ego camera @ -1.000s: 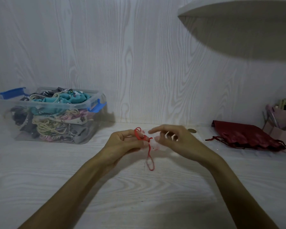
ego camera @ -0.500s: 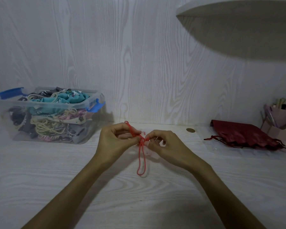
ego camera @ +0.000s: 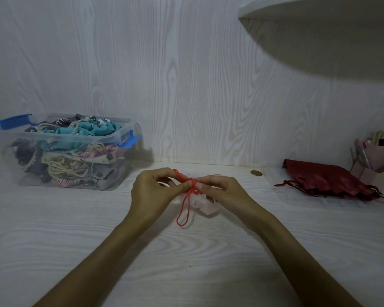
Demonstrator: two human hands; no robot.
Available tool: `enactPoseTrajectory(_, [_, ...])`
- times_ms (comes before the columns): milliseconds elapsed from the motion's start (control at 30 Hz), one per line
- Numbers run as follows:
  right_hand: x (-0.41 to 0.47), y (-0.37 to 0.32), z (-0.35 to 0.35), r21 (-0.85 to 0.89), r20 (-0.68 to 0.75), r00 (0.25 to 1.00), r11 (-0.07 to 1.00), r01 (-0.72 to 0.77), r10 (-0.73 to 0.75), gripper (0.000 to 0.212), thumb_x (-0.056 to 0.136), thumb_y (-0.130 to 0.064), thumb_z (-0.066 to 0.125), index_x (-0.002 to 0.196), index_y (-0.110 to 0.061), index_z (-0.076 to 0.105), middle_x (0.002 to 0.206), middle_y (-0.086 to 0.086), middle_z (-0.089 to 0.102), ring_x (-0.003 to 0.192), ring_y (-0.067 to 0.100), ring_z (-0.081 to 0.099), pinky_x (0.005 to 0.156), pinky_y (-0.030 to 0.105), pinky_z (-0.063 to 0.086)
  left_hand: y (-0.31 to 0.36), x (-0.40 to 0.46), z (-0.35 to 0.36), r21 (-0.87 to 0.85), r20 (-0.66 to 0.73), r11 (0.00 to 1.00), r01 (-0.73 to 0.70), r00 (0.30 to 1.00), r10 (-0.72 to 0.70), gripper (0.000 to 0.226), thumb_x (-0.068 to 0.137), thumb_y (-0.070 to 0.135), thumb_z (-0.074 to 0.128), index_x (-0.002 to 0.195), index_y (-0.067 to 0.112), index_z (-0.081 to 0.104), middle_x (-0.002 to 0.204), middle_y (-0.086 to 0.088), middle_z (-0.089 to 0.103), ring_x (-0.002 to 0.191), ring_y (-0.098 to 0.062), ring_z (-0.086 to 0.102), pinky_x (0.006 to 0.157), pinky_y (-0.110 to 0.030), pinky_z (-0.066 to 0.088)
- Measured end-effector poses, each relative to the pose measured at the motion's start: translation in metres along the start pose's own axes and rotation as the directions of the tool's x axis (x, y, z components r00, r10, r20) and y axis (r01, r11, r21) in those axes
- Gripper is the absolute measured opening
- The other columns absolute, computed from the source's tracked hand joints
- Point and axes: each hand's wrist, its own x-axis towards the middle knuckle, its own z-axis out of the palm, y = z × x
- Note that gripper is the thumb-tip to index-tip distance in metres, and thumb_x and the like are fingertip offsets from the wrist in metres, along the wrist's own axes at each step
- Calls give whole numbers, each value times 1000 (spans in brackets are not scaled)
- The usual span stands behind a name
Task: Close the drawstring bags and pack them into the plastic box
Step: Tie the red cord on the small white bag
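Note:
A small pale sheer drawstring bag [ego camera: 205, 203] lies on the white desk between my hands. Its red cord [ego camera: 184, 209] hangs down in a loop toward me. My left hand [ego camera: 155, 191] pinches the cord at the bag's mouth, and my right hand [ego camera: 222, 191] pinches it from the other side, fingertips almost meeting. The clear plastic box [ego camera: 122, 165] with blue latches stands at the back left, filled with several fabric bags and cream cords. A dark red drawstring bag [ego camera: 328, 181] lies at the back right, apart from both hands.
A coin [ego camera: 256, 173] lies near the wall between my hands and the red bag. A pink holder with pens [ego camera: 377, 162] stands at the far right. A white shelf [ego camera: 319, 23] juts out overhead at the upper right. A clear plastic sheet [ego camera: 282, 191] lies under the red bag.
My hands have come together on the red cord and drawn slightly toward me. The hanging loop has shifted a little left and the bag's mouth looks more gathered.

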Motion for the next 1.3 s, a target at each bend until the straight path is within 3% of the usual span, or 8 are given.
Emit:
enactPoseTrajectory(300, [6,6,-8,-248,-218,966,965,81,-137,7,92,-23,55,91,-22,62,97,-9,59,83,1,52,71,4,38,1,9,-11,4,8,1000,30,1000,-30,12,67,43,72,78,39,73,73,16,72,69,-2,60,78,-27,49])
enactPoseTrajectory(533, [10,22,-16,-622,-54,989,780,77,-141,7,94,-28,51,91,-29,57,95,-12,53,94,8,43,88,29,29,-10,17,-20,51,92,970,238,966,-241,7,66,34,78,63,29,74,75,-14,73,66,-14,53,64,-25,42])
enactPoseTrajectory(633, [8,31,-16,-618,-21,996,785,51,-81,5,90,-30,57,88,-33,60,89,-15,55,87,8,47,83,30,39,-20,14,-22,133,202,950,281,931,-304,16,74,25,77,59,30,74,68,-6,72,65,-11,52,56,-14,40])
enactPoseTrajectory(767, [5,25,-39,-430,-115,992,903,-7,-47,19,88,-32,62,107,-30,61,94,-12,63,83,9,59,73,18,47,-28,14,-30,459,290,886,62,933,-215,35,70,71,59,90,46,71,90,19,72,79,3,64,77,-31,53])
enactPoseTrajectory(867, [3,17,-67,-316,-244,967,949,-13,-68,50,83,-40,64,130,-32,49,117,-8,60,107,7,56,89,16,44,-20,17,-38,453,310,884,-111,950,-39,51,75,57,67,123,45,53,127,19,55,109,4,53,88,-29,52])
enactPoseTrajectory(967, [1,17,-73,-323,-189,979,937,-130,70,80,75,-48,69,144,-37,28,147,-8,36,133,13,36,109,36,32,-13,19,-37,401,500,897,-187,865,-43,82,69,39,79,135,48,31,149,20,25,132,2,29,108,-26,34])
enactPoseTrajectory(1133, [17,24,-67,-611,159,917,766,-200,367,121,67,-52,75,148,-27,-11,158,-8,-9,145,12,0,118,34,10,-7,48,-23,620,666,734,-278,682,-304,118,63,50,80,147,41,-2,157,10,-17,146,-12,-7,117,-33,9])
enactPoseTrajectory(1300, [41,18,-53,-753,269,848,649,-109,456,124,70,-57,71,147,-24,-19,157,-5,-18,146,16,-8,117,33,5,-14,82,6,674,714,617,-406,573,-403,124,62,54,80,148,37,-7,158,5,-18,147,-18,-6,120,-39,8])
